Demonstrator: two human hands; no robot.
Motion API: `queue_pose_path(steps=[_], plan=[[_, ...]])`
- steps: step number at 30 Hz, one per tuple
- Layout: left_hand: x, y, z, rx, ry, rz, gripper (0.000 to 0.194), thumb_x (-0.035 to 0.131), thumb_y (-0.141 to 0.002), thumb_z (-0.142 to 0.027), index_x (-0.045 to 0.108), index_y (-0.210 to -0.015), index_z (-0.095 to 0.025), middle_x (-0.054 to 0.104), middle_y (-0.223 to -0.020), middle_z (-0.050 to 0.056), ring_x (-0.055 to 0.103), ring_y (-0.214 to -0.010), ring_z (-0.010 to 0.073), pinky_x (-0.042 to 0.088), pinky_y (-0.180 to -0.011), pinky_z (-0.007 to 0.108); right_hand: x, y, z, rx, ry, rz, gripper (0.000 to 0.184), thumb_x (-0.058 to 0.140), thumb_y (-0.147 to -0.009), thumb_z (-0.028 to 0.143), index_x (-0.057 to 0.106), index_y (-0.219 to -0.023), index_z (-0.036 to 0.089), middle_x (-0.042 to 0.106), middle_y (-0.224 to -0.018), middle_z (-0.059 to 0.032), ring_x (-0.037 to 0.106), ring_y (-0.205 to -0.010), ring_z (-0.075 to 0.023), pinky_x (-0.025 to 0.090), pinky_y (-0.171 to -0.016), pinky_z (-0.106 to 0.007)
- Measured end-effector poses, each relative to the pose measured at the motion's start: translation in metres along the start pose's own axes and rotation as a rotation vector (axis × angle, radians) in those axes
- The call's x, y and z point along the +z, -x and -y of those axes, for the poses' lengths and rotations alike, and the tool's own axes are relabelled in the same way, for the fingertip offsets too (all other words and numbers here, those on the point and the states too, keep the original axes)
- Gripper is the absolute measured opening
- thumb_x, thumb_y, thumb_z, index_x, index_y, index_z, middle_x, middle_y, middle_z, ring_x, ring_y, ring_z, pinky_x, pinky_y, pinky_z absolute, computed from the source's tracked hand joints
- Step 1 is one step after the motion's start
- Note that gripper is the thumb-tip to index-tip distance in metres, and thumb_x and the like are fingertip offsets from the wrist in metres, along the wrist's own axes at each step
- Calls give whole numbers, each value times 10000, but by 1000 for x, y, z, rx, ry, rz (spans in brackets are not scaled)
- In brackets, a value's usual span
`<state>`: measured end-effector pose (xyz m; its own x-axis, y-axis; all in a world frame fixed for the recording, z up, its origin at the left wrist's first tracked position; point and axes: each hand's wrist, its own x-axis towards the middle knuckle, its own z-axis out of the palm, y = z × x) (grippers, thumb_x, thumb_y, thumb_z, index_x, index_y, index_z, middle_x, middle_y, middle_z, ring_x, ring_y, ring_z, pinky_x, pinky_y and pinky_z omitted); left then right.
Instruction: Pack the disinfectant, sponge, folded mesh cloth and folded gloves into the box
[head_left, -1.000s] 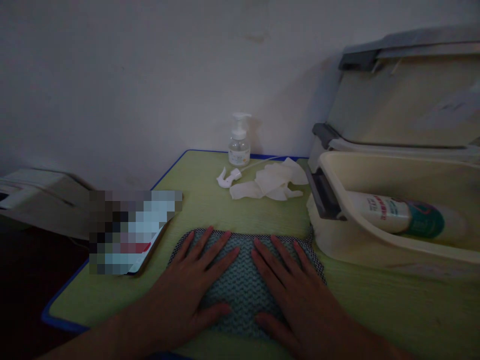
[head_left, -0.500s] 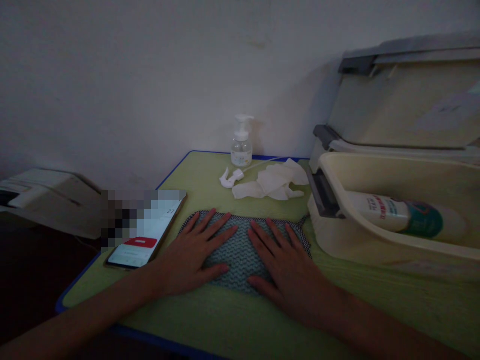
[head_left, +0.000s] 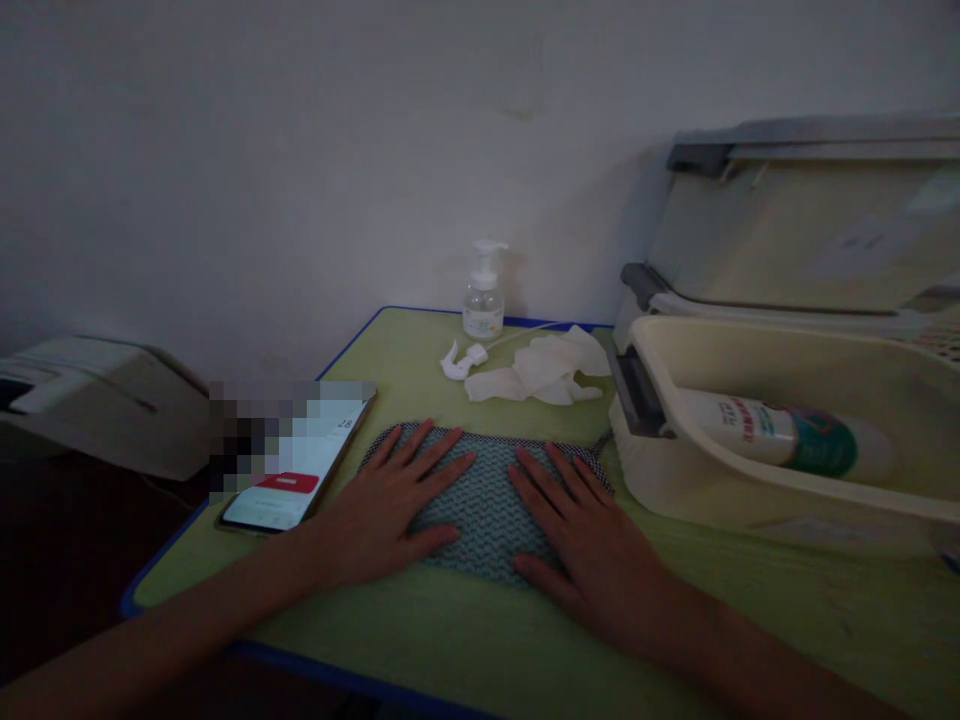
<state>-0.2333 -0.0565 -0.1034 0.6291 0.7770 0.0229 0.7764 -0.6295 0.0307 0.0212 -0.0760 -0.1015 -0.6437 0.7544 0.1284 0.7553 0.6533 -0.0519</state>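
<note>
A grey-blue knitted cloth or pad (head_left: 484, 505) with a dark checked edge lies flat on the green table. My left hand (head_left: 390, 500) rests palm down on its left part, fingers spread. On the right part lies my right hand (head_left: 589, 545), also flat with the fingers apart. Bare cloth shows between the two hands. A phone (head_left: 300, 470) with a lit, partly blurred screen lies left of my left hand. Beyond the cloth are a white pump head (head_left: 463, 360) with a thin tube and a crumpled pale sheet or glove (head_left: 544, 368).
At the back edge by the wall stands a clear pump bottle (head_left: 484, 305). To the right, a cream bin (head_left: 720, 510) with its lid up holds a white and teal bottle (head_left: 780, 435). A white appliance or box (head_left: 112, 410) is off the table at left.
My right hand has shifted slightly right on the cloth, and the left has stayed in place. The view has tilted and turned a little. The phone's number went from 27 to 28.
</note>
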Motion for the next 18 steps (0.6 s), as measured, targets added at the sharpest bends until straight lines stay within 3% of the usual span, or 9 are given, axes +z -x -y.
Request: queue_pose_path(steps=[6, 11, 14, 18], plan=[[-13, -2, -3, -3, 11, 89, 640, 353, -899, -565, 174, -1449, -293, 139, -1534, 62, 99, -1406, 317, 165, -1104, 542, -4, 0, -2, -2, -37, 3, 671, 474, -873, 484, 360, -1396, 79, 334, -1452, -170, 268, -1347, -335, 360, -1017, -543], [-27, -21, -25, 28, 19, 88, 692, 271, -917, -571, 163, -1456, -150, 106, -1532, 115, 106, -1411, 265, 174, -1130, 455, -2, 0, 1, 46, -15, -38, 646, 445, -894, 416, 363, -1370, -13, 351, -1420, -241, 299, -1335, -322, 389, -1012, -497], [-23, -35, -37, 77, 40, 97, 724, 303, -916, -552, 160, -1448, -82, 106, -1527, 138, 98, -1412, 254, 167, -1140, 419, 1, -1, 2, 50, 2, -45, 688, 468, -873, 444, 378, -1349, -44, 347, -1411, -264, 313, -1324, -339, 388, -1012, -498], [-11, -42, -39, 90, 82, 128, 722, 327, -915, -535, 159, -1447, -76, 111, -1524, 142, 106, -1410, 247, 151, -1149, 401, 3, -1, 2, 61, 42, -53, 691, 474, -855, 450, 389, -1351, -25, 353, -1414, -244, 318, -1318, -353, 382, -1009, -518]])
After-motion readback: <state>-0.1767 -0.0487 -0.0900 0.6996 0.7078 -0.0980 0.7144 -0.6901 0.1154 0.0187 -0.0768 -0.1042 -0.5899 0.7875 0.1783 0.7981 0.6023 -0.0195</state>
